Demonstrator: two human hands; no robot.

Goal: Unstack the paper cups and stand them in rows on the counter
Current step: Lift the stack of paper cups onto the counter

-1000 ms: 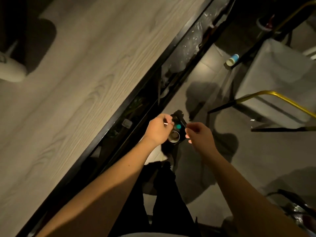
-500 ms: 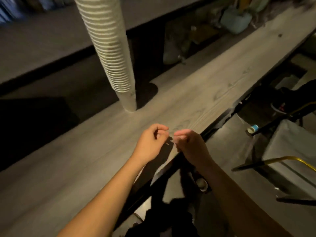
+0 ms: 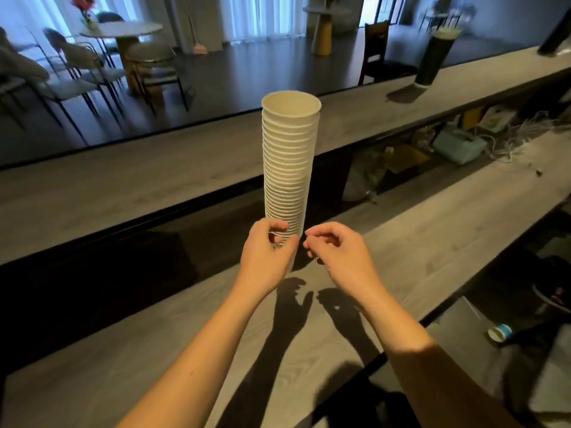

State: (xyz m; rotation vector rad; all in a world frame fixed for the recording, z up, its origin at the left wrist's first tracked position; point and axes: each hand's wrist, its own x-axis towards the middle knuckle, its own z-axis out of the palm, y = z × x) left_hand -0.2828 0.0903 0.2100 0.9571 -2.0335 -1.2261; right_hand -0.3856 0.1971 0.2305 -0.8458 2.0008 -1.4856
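Observation:
A tall stack of white paper cups [image 3: 289,168] stands upright on the grey wood counter [image 3: 432,217], mouths up. My left hand [image 3: 267,257] is in front of the stack's bottom end, with fingers and thumb curled. Cup rims show through the gap between them. Whether the hand grips the stack or only overlaps it, I cannot tell. My right hand [image 3: 336,254] hovers just right of the stack, fingers loosely curled, holding nothing and apart from the cups. The stack's foot is hidden behind my left hand. No single cups stand on the counter.
A raised counter ledge [image 3: 154,177] runs behind the stack, with a dark tall cylinder [image 3: 432,57] on it at the right. A pale blue box [image 3: 457,146] and loose cords [image 3: 525,131] lie far right. A small blue-and-white cup [image 3: 499,332] lies on the floor.
The view swung up from the floor to the counter, bringing the whole stack into sight. Both hands rose from below the counter's edge to the stack's base.

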